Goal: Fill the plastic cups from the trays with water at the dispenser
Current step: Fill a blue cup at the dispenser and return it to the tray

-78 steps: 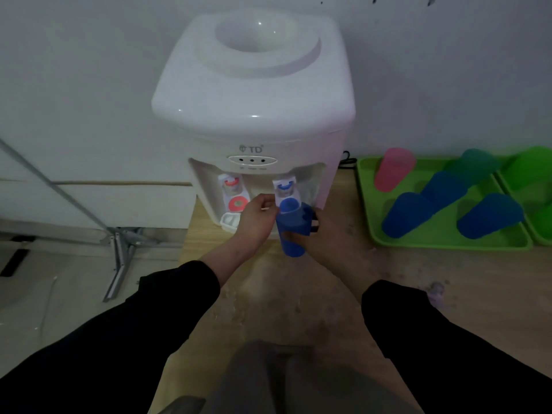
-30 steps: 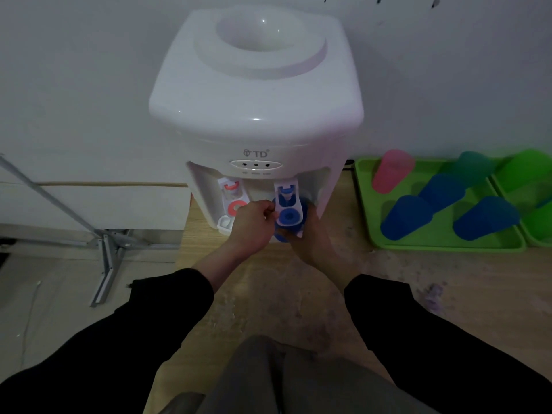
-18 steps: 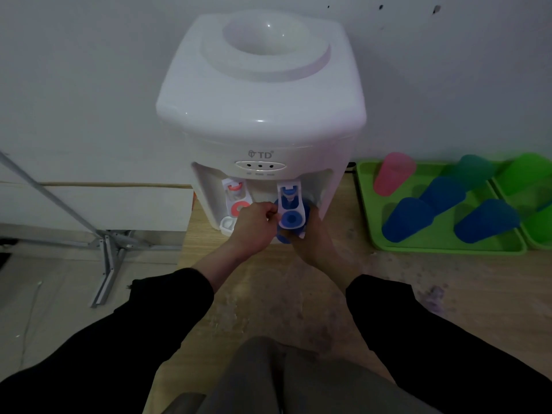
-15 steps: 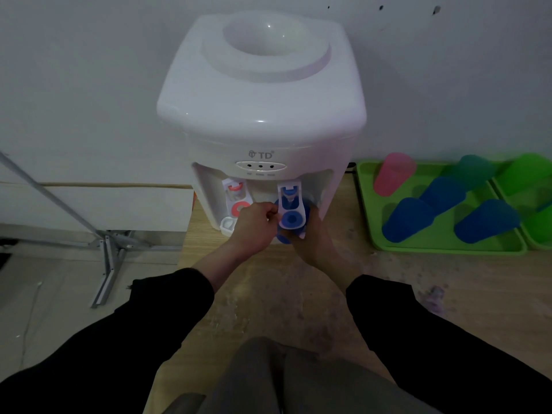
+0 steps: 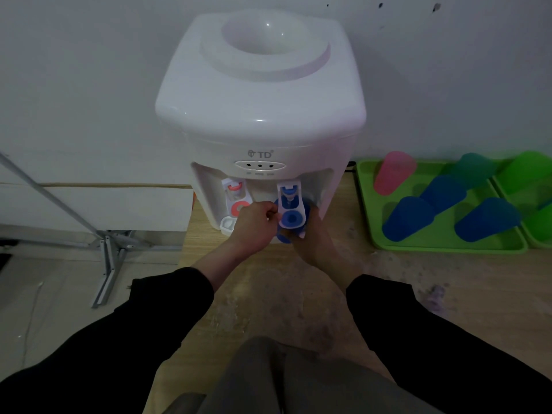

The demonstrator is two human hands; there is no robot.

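Observation:
A white water dispenser [image 5: 260, 94] stands on the wooden floor against the wall. My right hand [image 5: 313, 237] holds a blue plastic cup [image 5: 283, 236] under the blue tap [image 5: 291, 209]; the tap and my hands hide most of the cup. My left hand [image 5: 254, 225] has its fingers pinched on the left side of the blue tap's lever. The red tap [image 5: 237, 198] is to the left, untouched. A green tray [image 5: 367, 204] to the right holds a pink cup [image 5: 392, 173], a teal cup [image 5: 473, 168] and three blue cups [image 5: 406, 218] lying on their sides.
A second green tray [image 5: 537, 243] with green cups [image 5: 528, 171] sits at the far right edge. A metal stand leg [image 5: 104, 258] rests on the grey floor to the left. My knees [image 5: 283, 377] are at the bottom of the view.
The blue cup went from in front of the tap, tilted, to under the blue tap. My left hand closed onto the tap lever. In the last half second nothing moved.

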